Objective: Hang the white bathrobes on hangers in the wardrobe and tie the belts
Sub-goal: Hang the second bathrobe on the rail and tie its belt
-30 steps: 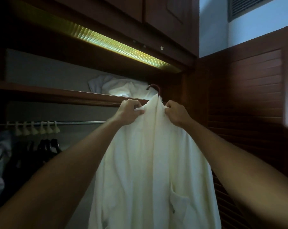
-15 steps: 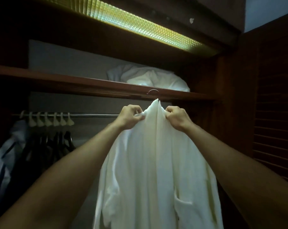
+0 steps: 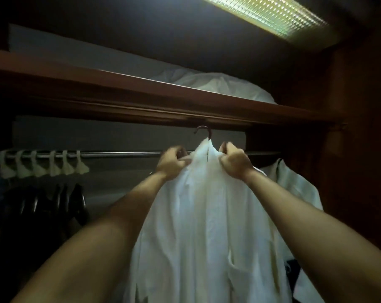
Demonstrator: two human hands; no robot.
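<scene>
Raised since a second ago: white terry bathrobe [image 3: 207,215] carried deeper into the dark wooden wardrobe, brown hanger hook [image 3: 203,131] now up just under the edge of the reddish wooden shelf [image 3: 97,88] and above the level of the silver metal rail [image 3: 119,154]. Not yet hooked over that rail, as far as can be judged.

Likely ways to go wrong from here. Hook knocking against the shelf edge, with so little room between shelf and rail. Hook dropping short of the rail, or catching only its tip, and the whole robe sliding down once released. Robe slipping off the hanger shoulders, since the grip is on cloth near the collar rather than plainly on the hanger itself. Crowding against the second white bathrobe [image 3: 294,184] already hanging just to the right.

Left hand [image 3: 173,164] clenched on the left shoulder of the robe beside the collar, knuckles up, somewhat blurred. Right hand [image 3: 234,160] likewise clamped on the right shoulder, fingers curled round a fold of cloth. Hands apart, one each side of the hook, both forearms stretched up and forward.

Also hanging on the rail at far left: row of pale padded hanger necks [image 3: 43,165]. Above the shelf, crumpled white bedding bundle [image 3: 218,84] under a glowing ribbed light panel [image 3: 268,14]. No belt in sight.
</scene>
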